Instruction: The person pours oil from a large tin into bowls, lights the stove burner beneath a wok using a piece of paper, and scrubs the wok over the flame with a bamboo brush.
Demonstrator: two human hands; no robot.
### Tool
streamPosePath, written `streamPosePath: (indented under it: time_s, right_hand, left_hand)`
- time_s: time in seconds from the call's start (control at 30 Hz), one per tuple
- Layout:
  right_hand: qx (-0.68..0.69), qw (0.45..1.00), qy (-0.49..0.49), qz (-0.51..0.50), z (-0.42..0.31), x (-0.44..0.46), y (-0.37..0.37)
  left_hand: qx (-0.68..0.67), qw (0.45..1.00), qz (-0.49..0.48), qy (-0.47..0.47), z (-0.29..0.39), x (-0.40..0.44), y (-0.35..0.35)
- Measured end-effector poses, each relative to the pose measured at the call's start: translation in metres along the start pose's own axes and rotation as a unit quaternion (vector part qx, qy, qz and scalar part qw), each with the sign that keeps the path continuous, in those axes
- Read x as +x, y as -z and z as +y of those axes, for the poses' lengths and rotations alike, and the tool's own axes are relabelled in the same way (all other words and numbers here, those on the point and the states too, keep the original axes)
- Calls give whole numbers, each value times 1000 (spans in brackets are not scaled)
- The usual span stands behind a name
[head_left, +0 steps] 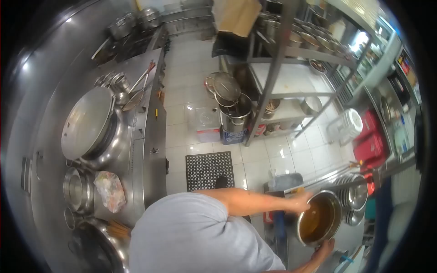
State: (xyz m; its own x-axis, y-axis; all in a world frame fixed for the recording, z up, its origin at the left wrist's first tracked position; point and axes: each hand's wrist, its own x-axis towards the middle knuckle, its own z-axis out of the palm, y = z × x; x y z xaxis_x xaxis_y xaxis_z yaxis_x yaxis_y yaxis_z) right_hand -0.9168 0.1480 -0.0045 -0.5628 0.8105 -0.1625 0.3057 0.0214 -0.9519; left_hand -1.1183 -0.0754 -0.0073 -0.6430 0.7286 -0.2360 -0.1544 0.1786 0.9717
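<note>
A steel bench (136, 182) runs down the left side, carrying nested metal pots (76, 191) and, above them in view, a wide wok (86, 123) tilted on its stand. A clear plastic bag (110, 192) with pale and orange contents lies just beside the pots. Farther up the bench, a long-handled skimmer (133, 101) lies near some small metal vessels (119, 84).

Next comes the person's grey shirt (186, 232), with a perforated dark mat (209, 168) on the tiled floor (177, 113) beyond it. Past the mat stands a clear box (204, 120), and just to its right a tall pot (236, 119) above a blue container (234, 137), with a metal rack (273, 82) alongside.

Farther right, the left hand (300, 203) has its grip on the upper edge of a steel pot (334, 208) holding brown liquid (312, 218). The right hand (323, 251) grips the same pot at its lower edge. The pot is over a second bench (296, 255); whether its base touches the surface cannot be told. Stacked metal bowls (355, 193) sit just to its right, while a white bucket (351, 120) and red containers (369, 148) stand beyond.
</note>
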Motion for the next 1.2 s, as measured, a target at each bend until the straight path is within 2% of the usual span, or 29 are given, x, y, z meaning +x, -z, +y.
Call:
streamPosePath:
  time_s: [0.07,0.17,0.2,0.3,0.33,0.43,0.47,0.67,0.83,1.0,1.1,1.17,1.2]
  right_hand:
    - [7,1000,-3,-30,1,-6,1]
    - [-174,981,66,-55,-4,-6,3]
    - [-140,988,41,-49,-34,-30,-21]
    - [-225,969,-37,-94,-53,-30,-52]
    - [-100,985,69,-124,-60,-42,-80]
    - [-65,972,77,-211,-108,-72,-168]
    - [18,955,37,-293,-114,-75,-199]
    - [50,906,88,-411,-160,-95,-421]
    - [72,852,75,-513,-239,-173,-625]
    - [50,795,138,-588,-325,-257,-797]
    - [57,731,153,-663,-369,-295,-899]
    - [69,674,204,-707,-397,-324,-968]
    - [67,661,173,-727,-416,-350,-991]
  left_hand:
    - [-33,999,-2,6,-3,-26,14]
    - [-85,995,-5,49,-7,-57,38]
    - [-84,995,-1,47,-1,-72,51]
    - [-80,995,36,38,17,-119,101]
    - [-77,995,63,32,17,-132,117]
    - [-46,985,167,-4,17,-171,177]
    - [-17,977,212,-31,14,-183,201]
    - [36,904,409,-118,3,-256,365]
    - [55,846,526,-70,19,-326,509]
    - [102,792,601,13,60,-413,635]
    - [66,777,621,80,99,-471,699]
    - [26,764,642,60,124,-506,733]
    - [11,759,647,69,124,-521,757]
